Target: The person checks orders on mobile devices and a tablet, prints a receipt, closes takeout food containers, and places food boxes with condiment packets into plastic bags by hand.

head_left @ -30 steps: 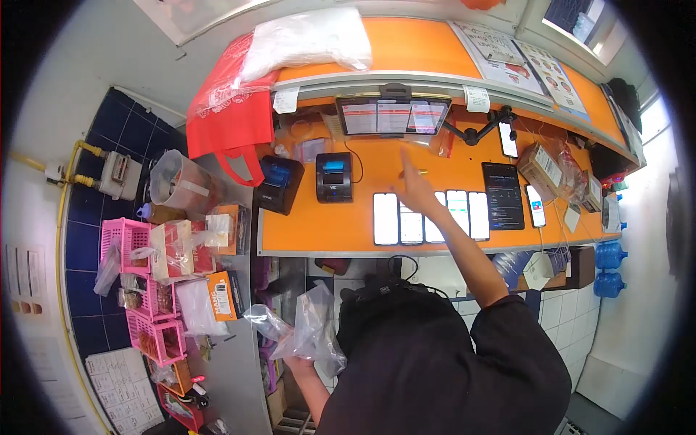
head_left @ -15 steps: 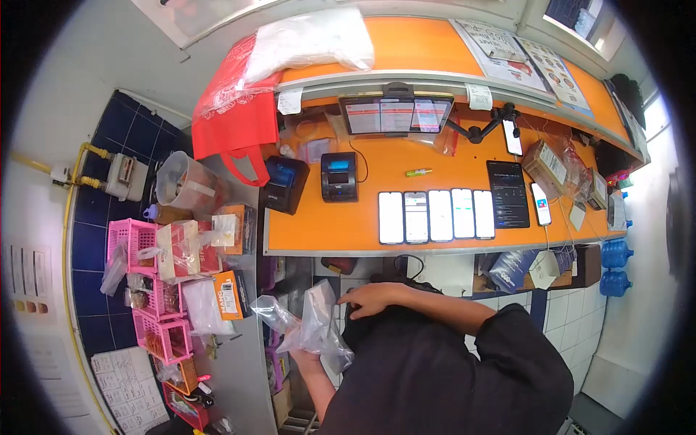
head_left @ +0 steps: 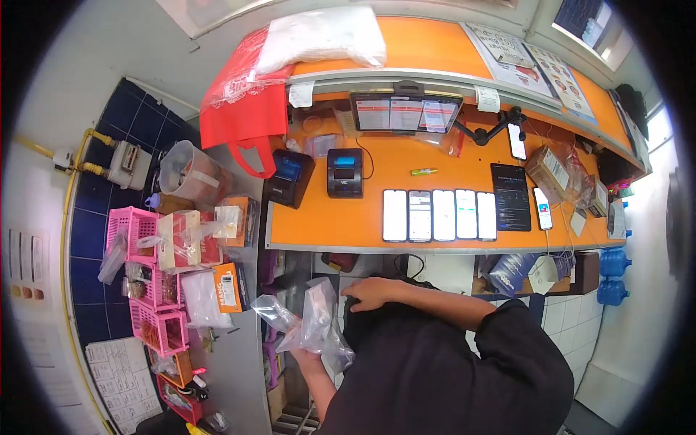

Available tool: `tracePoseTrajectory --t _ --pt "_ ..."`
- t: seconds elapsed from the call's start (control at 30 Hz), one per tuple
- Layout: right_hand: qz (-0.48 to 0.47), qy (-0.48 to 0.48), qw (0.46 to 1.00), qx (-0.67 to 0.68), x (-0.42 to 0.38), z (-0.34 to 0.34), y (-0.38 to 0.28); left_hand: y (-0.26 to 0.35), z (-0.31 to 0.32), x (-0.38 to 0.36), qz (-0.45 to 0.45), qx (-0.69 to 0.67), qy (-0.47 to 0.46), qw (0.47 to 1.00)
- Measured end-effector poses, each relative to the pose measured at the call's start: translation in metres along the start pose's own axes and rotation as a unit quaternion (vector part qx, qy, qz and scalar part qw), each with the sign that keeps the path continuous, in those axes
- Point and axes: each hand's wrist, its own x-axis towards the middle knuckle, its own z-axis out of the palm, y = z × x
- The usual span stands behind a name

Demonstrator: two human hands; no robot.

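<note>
My left hand [head_left: 307, 355] is closed around a clear plastic bag [head_left: 317, 319], held upright in front of my body, with its fingers partly hidden behind the film. Another stretch of clear plastic [head_left: 276, 312] sticks out to the left of that hand. Close to the right side of the bag is my right hand [head_left: 367, 293], apart from it, its fingers pointing left and somewhat bent. Nothing shows in this hand. The dark shirt [head_left: 457, 362] lies just beneath it.
Several lit phones [head_left: 443, 215] and a tablet [head_left: 510, 196] lie on the orange counter [head_left: 326, 232], with two small black printers [head_left: 345, 172] to their left. A screen [head_left: 407, 112] stands behind. Pink baskets [head_left: 159, 330] and packets line the metal surface [head_left: 235, 355] at left.
The view has shifted slightly, so the counter and baskets sit a little differently. The bag stays in my left hand; my right hand has drawn slightly away from it.
</note>
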Motion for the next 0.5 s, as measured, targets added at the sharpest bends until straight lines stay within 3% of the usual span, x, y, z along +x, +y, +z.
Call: tracePoseTrajectory --t 0.07,0.17,0.23,0.37,0.43,0.47,0.5 --pt "0.000 -0.010 1.000 -0.011 0.002 0.004 0.003 0.000 -0.004 0.002 -0.016 -0.034 -0.006 0.999" --pt "0.004 -0.040 0.999 -0.026 0.002 0.004 0.005 0.000 -0.001 0.001 0.023 0.060 -0.037 0.997" --pt "0.004 -0.047 0.999 -0.017 0.001 0.002 0.003 0.002 0.010 -0.004 0.031 0.095 -0.002 0.995" --pt "-0.005 -0.027 0.999 0.041 -0.008 -0.013 -0.012 0.002 0.021 -0.003 0.006 0.058 0.002 0.998" --pt "0.017 -0.119 0.980 0.156 -0.009 -0.021 -0.024 0.003 0.038 -0.008 0.109 0.216 -0.054 0.969" --pt "0.018 -0.117 0.980 0.157 -0.008 -0.021 -0.026 0.003 0.042 -0.005 0.109 0.217 -0.055 0.969" --pt "-0.064 -0.119 0.965 0.224 -0.008 -0.020 -0.027 0.003 0.045 0.000 0.022 0.084 -0.069 0.994"
